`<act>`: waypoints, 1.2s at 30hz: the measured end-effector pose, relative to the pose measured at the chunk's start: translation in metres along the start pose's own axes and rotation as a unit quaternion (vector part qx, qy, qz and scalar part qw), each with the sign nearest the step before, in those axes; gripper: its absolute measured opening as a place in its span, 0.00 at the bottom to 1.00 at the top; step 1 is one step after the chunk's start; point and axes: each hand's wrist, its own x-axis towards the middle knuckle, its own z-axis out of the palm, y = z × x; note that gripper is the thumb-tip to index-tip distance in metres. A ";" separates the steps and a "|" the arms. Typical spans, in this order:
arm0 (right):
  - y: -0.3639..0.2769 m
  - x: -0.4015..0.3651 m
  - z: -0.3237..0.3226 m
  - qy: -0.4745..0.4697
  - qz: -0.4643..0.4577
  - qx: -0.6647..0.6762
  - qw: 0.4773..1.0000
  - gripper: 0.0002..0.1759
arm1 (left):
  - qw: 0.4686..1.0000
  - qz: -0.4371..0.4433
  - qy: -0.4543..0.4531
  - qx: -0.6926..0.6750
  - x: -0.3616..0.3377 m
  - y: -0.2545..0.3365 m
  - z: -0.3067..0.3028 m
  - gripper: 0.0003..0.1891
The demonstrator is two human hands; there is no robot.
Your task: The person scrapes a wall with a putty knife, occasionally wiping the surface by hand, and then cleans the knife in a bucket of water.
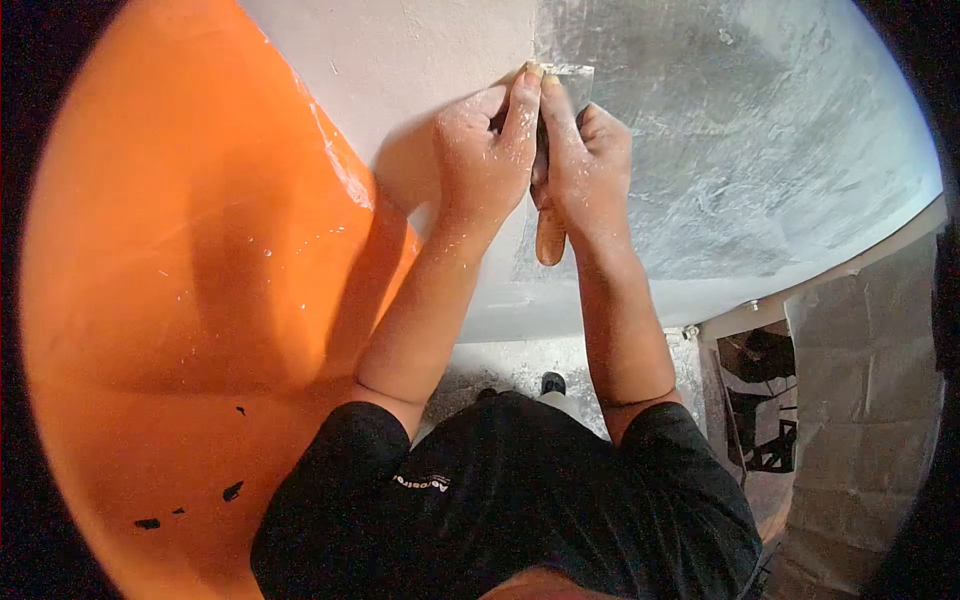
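A scraper with a wooden handle (550, 237) and a flat metal blade (577, 84) is between my two hands, its blade edge at the light wall surface. My right hand (593, 165) is closed around the scraper, with the thumb along the blade and the handle end sticking out below. My left hand (490, 150) is closed beside it, its thumb pressed at the left corner of the blade. White specks dot both hands. The fingers behind the blade are hidden. Grey, smeared coating (720, 150) covers the surface to the right.
An orange sheet (180, 250) with dark and white flecks fills the left side. Wrinkled grey sheeting (865, 380) hangs at the lower right, beside dark objects (760, 400) in an opening. A dark shoe (553, 383) shows on the floor below.
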 end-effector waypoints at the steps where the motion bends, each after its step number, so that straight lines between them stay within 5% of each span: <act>1: -0.003 0.001 0.000 0.004 0.008 0.011 1.000 0.25 | 1.000 0.022 0.004 0.001 0.002 0.001 0.000 0.18; 9: 0.008 -0.001 -0.002 0.000 -0.006 0.021 1.000 0.24 | 0.998 -0.052 -0.013 -0.040 -0.004 -0.004 0.004 0.18; 18: 0.012 0.005 0.000 0.021 -0.020 0.020 0.999 0.26 | 0.999 -0.008 0.000 -0.032 0.000 -0.013 0.007 0.19; 20: 0.008 0.008 0.000 0.021 -0.028 0.025 0.999 0.26 | 0.988 -0.134 -0.057 0.058 0.006 0.020 -0.004 0.18; 23: 0.033 0.008 -0.008 0.031 -0.057 -0.050 0.997 0.27 | 0.993 -0.100 -0.046 -0.039 -0.007 -0.026 0.010 0.19; 26: 0.021 0.005 -0.008 0.003 -0.011 0.012 1.000 0.28 | 0.993 -0.043 -0.001 -0.107 -0.006 -0.027 0.017 0.19; 32: 0.012 0.011 -0.003 0.024 -0.047 -0.010 0.999 0.27 | 0.990 -0.127 -0.038 -0.055 0.005 -0.014 0.010 0.16; 36: 0.005 0.006 -0.002 0.029 -0.008 -0.004 1.000 0.27 | 0.994 -0.083 -0.019 -0.070 0.002 -0.023 0.014 0.18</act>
